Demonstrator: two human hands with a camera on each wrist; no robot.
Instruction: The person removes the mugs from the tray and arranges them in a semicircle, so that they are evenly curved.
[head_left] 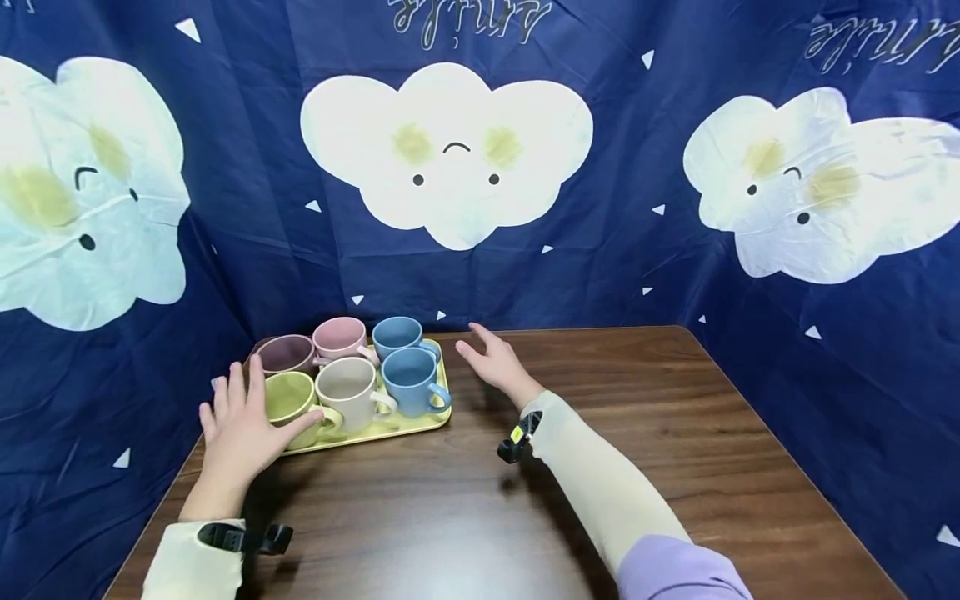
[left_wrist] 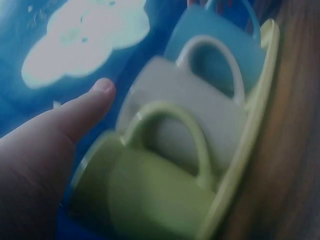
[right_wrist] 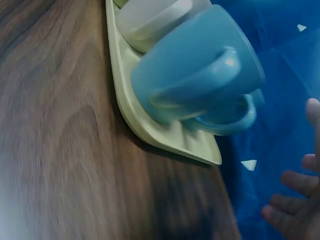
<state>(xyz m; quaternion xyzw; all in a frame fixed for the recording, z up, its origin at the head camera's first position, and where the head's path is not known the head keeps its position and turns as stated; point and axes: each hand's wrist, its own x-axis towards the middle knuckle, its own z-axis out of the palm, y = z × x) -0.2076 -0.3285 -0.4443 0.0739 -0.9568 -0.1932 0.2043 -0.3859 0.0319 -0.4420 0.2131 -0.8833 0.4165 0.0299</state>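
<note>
Bkgd cloth (head_left: 618,267): upside-down "smile" (head_left: 471,20); L grip (head_left: 242,435) by grn mug (left_wrist: 140,190).

Head view forward and down, close wrist views; shared tray (head_left: 408,426)

Navy cloud-print cloth (head_left: 630,150) behind wooden table (head_left: 637,392)

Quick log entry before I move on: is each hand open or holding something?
Left hand: open, nearest the green mug.
Right hand: open, apart from the tray.
</note>
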